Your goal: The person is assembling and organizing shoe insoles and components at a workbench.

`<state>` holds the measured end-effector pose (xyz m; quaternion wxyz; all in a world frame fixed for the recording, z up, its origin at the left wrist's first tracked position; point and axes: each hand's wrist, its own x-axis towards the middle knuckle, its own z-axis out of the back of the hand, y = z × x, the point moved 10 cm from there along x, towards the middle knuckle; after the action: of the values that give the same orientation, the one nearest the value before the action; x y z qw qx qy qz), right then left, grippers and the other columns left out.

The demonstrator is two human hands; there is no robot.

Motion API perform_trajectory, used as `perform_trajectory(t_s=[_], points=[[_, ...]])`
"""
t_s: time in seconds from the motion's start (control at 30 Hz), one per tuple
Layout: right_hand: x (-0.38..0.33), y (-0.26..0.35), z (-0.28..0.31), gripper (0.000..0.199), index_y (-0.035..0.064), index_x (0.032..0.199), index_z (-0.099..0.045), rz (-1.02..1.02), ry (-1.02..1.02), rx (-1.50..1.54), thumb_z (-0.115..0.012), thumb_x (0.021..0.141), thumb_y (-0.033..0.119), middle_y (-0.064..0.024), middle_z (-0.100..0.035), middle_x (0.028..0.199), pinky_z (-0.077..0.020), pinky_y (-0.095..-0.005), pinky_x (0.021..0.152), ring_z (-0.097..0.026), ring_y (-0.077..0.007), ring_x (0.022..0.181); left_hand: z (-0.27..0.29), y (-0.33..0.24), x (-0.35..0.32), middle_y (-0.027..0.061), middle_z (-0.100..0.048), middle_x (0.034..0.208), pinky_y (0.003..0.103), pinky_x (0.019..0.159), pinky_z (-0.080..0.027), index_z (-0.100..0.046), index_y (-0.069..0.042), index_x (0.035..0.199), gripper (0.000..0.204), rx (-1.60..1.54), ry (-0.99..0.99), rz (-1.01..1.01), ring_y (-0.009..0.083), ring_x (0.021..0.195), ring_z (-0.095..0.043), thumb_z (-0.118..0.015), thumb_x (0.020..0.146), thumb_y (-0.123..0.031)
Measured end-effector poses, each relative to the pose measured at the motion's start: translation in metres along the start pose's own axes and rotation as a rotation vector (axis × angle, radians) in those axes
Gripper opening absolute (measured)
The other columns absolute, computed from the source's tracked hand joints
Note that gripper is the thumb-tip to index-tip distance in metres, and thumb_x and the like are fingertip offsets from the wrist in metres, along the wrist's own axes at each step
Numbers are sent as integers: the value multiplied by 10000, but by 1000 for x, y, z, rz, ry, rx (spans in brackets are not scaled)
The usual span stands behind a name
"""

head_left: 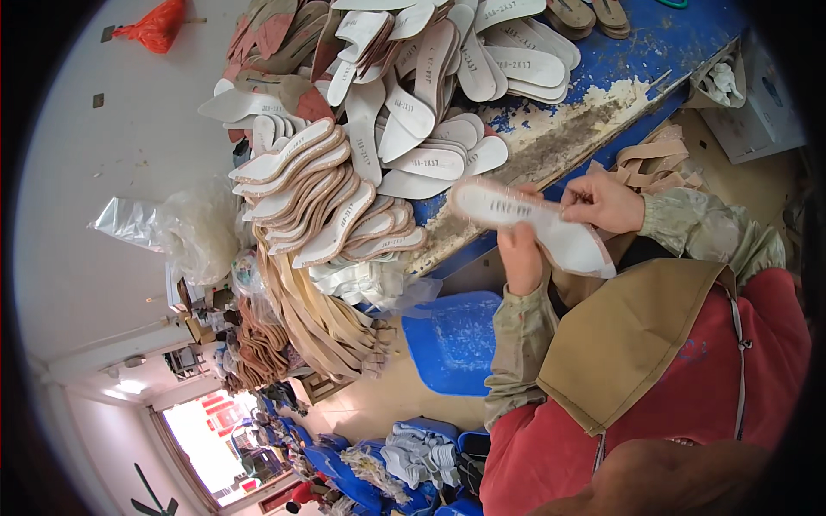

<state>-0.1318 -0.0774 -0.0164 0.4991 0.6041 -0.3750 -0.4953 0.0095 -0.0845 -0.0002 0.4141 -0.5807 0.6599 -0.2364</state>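
Note:
A white shoe insole [538, 222] with a thin tan band along its edge is held above the near edge of the blue table, its printed face up. My left hand [522, 262] grips it from below, thumb lying on the white face and fingers mostly hidden behind it. On the far side, my right hand [605, 203] pinches at the insole's edge with thumb and forefinger. Whether a strip end is between those fingertips is too small to tell. Beside the hands, a stack of tan-edged insoles [301, 202] leans at the table's left end.
Plain white insoles [430, 163] lie in overlapping piles on the worn blue table [632, 60]. Tan strips [314, 318] hang over its left end, and more strips [658, 159] bunch near my right forearm. A blue plastic stool [456, 344] stands below. Clear plastic bags [202, 232] lie at left.

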Motion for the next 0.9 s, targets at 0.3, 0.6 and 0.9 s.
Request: perform_trajectory(t_s=[0.3, 0.6, 0.9], points=[[2, -2, -7, 80, 8, 752, -593, 11, -80, 68, -623, 807, 57, 6, -535, 634, -351, -204, 497, -405, -69, 542, 37, 14, -18, 73, -650, 922, 227, 697, -473, -599, 34, 1035, 241, 892, 148, -75, 152, 779, -580, -498, 967, -174], [5, -17, -2, 61, 17, 782, -552, 42, -134, 76, -589, 826, 39, 6, -509, 672, -345, -193, 503, -397, -65, 562, 48, 31, -10, 100, -632, 1053, 217, 735, -449, -586, 36, 1118, 254, 886, 158, 204, 125, 862, -546, -494, 963, -143], [19, 1, 14, 59, 17, 785, -549, 45, -269, 151, -577, 833, 35, 5, -507, 674, -342, -190, 503, -398, -63, 569, 28, 33, -43, 111, -625, 1118, 228, 803, -453, -525, 51, 1228, 321, 391, 136, 48, 139, 911, -565, -489, 964, -127]])
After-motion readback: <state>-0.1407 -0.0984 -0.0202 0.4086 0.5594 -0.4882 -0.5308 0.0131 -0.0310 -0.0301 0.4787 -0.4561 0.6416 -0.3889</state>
